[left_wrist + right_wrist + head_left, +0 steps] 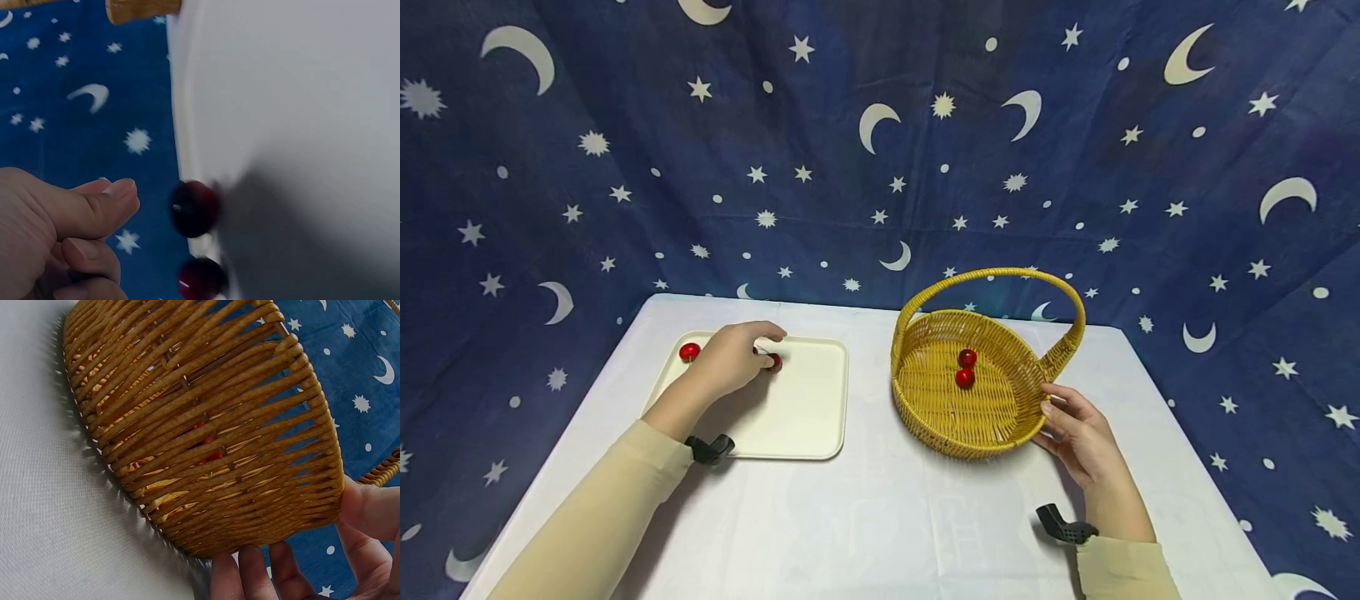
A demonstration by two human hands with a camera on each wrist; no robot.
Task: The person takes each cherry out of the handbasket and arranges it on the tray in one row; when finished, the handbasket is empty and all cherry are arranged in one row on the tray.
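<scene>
In the head view my left hand (735, 358) is over a cream tray (808, 408), thumb and index finger apart. Right by the thumb tip is a red cherry (774, 362), with a second one partly hidden by the hand. The left wrist view has both, an upper cherry (195, 209) and a lower cherry (201, 278), just beyond the fingertips; no stem shows there between them and the fingers. My right hand (1078, 433) grips the right side of a yellow wicker basket (925, 429), thumb at the rim and fingers against the outer wall (187, 437).
Another cherry (689, 352) lies at the tray's far left corner. Two cherries (966, 378) rest on the basket's floor, beneath its tall arched handle (992, 273). A white cloth (850, 533) covers the table, with a blue moon-and-star curtain (820, 125) behind.
</scene>
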